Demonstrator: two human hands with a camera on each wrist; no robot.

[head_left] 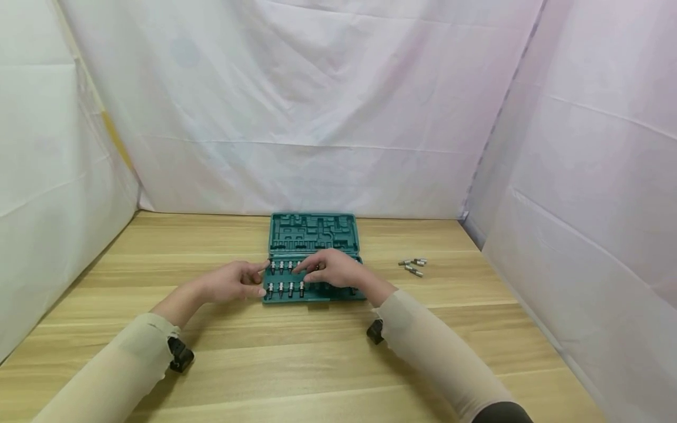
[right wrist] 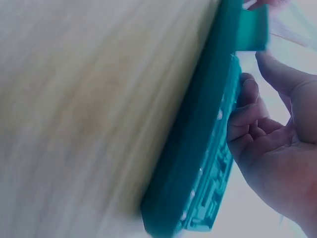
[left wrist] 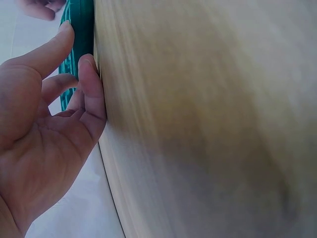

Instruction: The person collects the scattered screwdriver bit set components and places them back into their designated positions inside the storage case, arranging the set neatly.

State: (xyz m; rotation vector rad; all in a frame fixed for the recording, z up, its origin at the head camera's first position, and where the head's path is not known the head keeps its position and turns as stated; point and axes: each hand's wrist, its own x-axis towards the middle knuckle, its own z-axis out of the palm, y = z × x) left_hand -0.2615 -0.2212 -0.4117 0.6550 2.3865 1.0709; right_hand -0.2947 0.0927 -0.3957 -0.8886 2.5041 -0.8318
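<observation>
A green plastic tool case (head_left: pixel 314 298) lies open on the wooden table, its lid (head_left: pixel 313 223) leaning back. Several metal bit sockets (head_left: pixel 291 288) sit in two rows in its base. My left hand (head_left: pixel 233 282) holds the case's left side, thumb at the front corner and index finger at the back one. In the left wrist view its thumb (left wrist: pixel 62 44) lies at the case rim. My right hand (head_left: pixel 335 270) hovers over the middle of the base with bent fingers, thumb and index apart; nothing shows between them. It hides part of the bit rows.
Several loose bit sockets (head_left: pixel 414 267) lie on the table right of the case. A green latch (right wrist: pixel 252 29) sticks out from the case's front edge. White sheeting (head_left: pixel 317 117) hangs behind the table and at both sides.
</observation>
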